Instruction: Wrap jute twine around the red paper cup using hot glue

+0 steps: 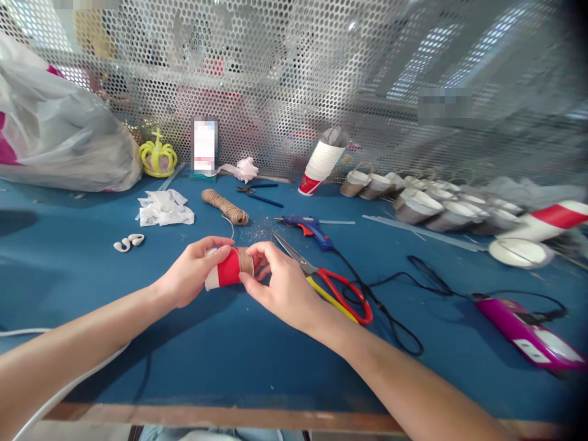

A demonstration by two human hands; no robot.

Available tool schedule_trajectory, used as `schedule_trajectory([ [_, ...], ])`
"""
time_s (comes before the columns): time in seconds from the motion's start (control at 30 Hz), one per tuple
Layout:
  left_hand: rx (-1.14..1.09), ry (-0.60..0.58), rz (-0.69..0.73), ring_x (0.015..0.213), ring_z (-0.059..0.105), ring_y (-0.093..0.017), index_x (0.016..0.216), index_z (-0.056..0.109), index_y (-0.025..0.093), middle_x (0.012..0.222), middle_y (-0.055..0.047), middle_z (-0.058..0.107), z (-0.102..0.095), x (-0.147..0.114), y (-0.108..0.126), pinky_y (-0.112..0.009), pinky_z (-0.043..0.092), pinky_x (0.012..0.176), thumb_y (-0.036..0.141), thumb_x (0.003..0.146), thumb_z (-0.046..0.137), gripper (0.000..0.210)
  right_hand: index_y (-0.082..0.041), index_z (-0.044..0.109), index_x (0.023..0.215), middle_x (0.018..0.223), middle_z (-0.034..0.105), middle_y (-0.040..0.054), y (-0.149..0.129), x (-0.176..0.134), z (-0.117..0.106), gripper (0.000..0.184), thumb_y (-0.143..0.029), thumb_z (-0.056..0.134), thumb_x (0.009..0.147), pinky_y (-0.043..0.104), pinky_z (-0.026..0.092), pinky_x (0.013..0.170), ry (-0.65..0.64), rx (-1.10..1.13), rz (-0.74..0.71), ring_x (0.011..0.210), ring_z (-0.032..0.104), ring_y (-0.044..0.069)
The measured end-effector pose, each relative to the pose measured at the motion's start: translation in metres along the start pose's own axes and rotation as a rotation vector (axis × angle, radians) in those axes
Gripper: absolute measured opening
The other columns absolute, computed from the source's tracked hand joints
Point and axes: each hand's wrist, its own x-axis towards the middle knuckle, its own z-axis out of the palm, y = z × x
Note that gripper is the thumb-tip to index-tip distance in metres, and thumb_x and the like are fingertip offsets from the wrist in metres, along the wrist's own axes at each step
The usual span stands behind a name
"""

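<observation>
A red and white paper cup (228,269) lies on its side between my two hands, just above the blue table. Brown twine (247,262) is wound around its right end. My left hand (195,269) grips the left end of the cup, thumb on top. My right hand (280,278) curls its fingers and thumb around the wound end. From there a strand runs up to a twine skein (225,207) behind the cup. Open scissors (321,278) with red and yellow handles lie by my right hand, and a blue glue gun (307,228) rests beyond them.
Pliers (260,195), crumpled white material (166,207) and white earbuds (129,242) lie about. Stacked cups (323,160) lean against the perforated metal panel (285,79). Twine-wrapped cups (420,205) stand right. A black cord leads to a magenta power strip (528,331). A plastic bag (68,128) sits left.
</observation>
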Motion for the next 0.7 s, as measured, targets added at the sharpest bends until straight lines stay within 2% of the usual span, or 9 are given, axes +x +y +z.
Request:
schedule_trajectory([
  [0.47, 0.076, -0.010, 0.070, 0.053, 0.055, -0.009, 0.097, 0.055, 0.014, 0.068, 0.000, 0.063, 0.000, 0.001, -0.005, -0.020, 0.041, 0.049, 0.038, 0.070, 0.063, 0.037, -0.020, 0.043, 0.087, 0.080, 0.058, 0.0034, -0.003, 0.003, 0.001, 0.017, -0.020, 0.053, 0.074, 0.028, 0.049, 0.064, 0.009, 0.032, 0.062, 0.071, 0.057, 0.015],
  [0.6, 0.074, 0.011, 0.056, 0.052, 0.054, -0.009, 0.094, 0.055, 0.013, 0.067, 0.000, 0.061, 0.000, 0.001, -0.004, -0.020, 0.040, 0.049, 0.040, 0.068, 0.064, 0.039, -0.019, 0.046, 0.092, 0.079, 0.057, 0.0031, -0.002, 0.005, -0.007, 0.019, -0.024, 0.054, 0.075, 0.027, 0.050, 0.062, -0.004, 0.149, 0.089, 0.069, 0.057, 0.013],
  [0.7, 0.091, 0.016, 0.052, 0.051, 0.053, -0.009, 0.093, 0.054, 0.013, 0.066, 0.000, 0.060, -0.001, 0.002, -0.005, -0.021, 0.040, 0.048, 0.043, 0.067, 0.063, 0.041, -0.018, 0.050, 0.089, 0.079, 0.059, 0.0036, 0.005, 0.009, -0.022, 0.013, -0.024, 0.050, 0.077, 0.028, 0.051, 0.063, 0.078, 0.192, 0.138, 0.071, 0.059, 0.014],
])
